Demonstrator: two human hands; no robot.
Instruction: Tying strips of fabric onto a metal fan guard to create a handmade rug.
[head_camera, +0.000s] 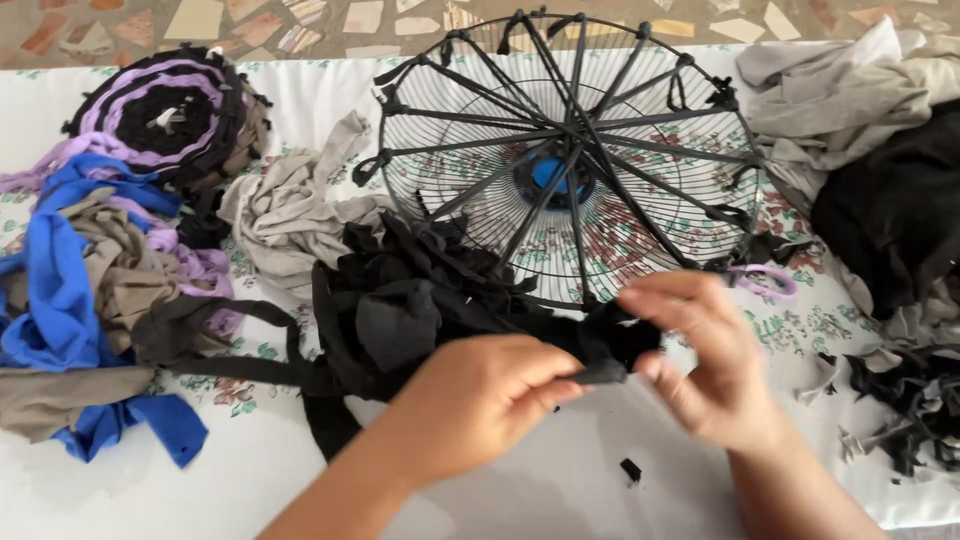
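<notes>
Black strip (610, 350): pinched between both hands, low centre, above the white sheet (560, 480).
Left hand (480, 400): grip closed on it.
Right hand (700, 360): fingertips gripped its end.
Fan guard (570, 150): lay beyond, cloth-wrapped.

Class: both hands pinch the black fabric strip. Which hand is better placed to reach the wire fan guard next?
Probably the right hand: it lies closest to the wire fan guard; the left hand sits lower, pinching the black fabric strip.

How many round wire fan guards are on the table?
1. The fan guard lies at the top centre of the table, beyond both hands, black strips tied around its rim. Cloth piles might hide others.
</notes>
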